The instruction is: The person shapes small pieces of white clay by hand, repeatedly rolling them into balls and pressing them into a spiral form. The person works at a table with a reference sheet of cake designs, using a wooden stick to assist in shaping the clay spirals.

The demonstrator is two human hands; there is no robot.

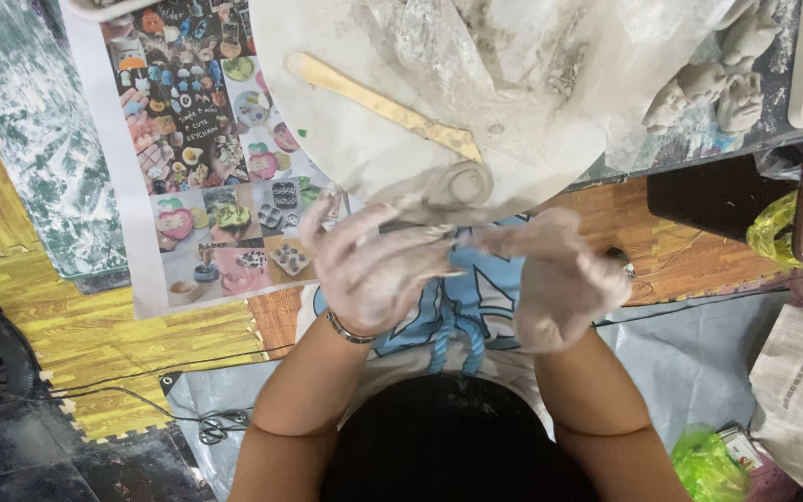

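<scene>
Now rolling grey clay strip [443, 232] between clay-coated left hand [369, 270] and right hand [559, 279], just below round white board [327, 121]; fingers half curled, pinching ends. Better keep pressure even, support middle. Wooden modelling stick [383, 107] on board.

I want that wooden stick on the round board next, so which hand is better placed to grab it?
Probably the left hand: it sits nearer the wooden stick lying on the round board. The right hand is farther over. Both are clay-coated, pinching a clay strip.
</scene>
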